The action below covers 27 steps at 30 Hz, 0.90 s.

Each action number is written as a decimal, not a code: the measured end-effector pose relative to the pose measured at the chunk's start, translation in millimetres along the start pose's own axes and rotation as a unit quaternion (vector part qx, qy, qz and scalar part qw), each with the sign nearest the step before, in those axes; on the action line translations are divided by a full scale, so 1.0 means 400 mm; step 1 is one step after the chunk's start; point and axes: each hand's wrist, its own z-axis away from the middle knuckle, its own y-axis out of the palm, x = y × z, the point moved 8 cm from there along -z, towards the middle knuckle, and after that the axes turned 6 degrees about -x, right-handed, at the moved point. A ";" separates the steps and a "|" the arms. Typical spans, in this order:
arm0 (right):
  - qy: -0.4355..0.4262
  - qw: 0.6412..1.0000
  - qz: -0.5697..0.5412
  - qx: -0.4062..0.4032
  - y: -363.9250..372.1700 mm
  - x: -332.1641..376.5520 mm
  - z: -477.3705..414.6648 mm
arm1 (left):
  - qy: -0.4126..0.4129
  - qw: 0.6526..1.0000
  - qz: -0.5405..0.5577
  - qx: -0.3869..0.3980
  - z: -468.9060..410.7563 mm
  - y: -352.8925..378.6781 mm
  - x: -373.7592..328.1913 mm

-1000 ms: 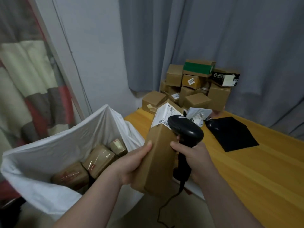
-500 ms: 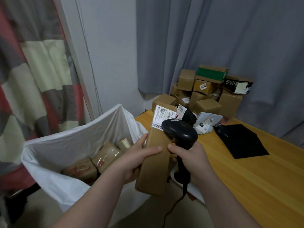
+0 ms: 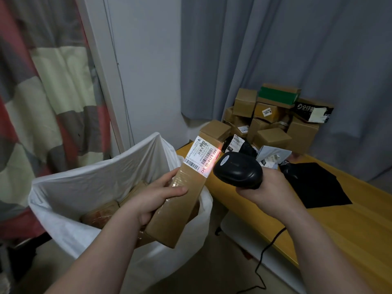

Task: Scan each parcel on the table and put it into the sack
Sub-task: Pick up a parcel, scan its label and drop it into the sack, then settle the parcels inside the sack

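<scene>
Cardboard fills our left hand [image 3: 152, 198], fingers wrapped round a long parcel [image 3: 182, 215] held tilted above the white sack [image 3: 95, 177]; our right hand [image 3: 269, 187] clenches the black scanner [image 3: 237, 172], its red light on the label [image 3: 201, 155], just beside the sack.

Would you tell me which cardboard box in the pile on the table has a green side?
The flat brown cardboard box on top of the pile; the others show brown or black sides.
</scene>
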 end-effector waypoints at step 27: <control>-0.066 0.995 0.045 0.052 0.164 0.001 -0.069 | -0.021 0.997 -0.002 -0.068 -0.019 -0.166 0.061</control>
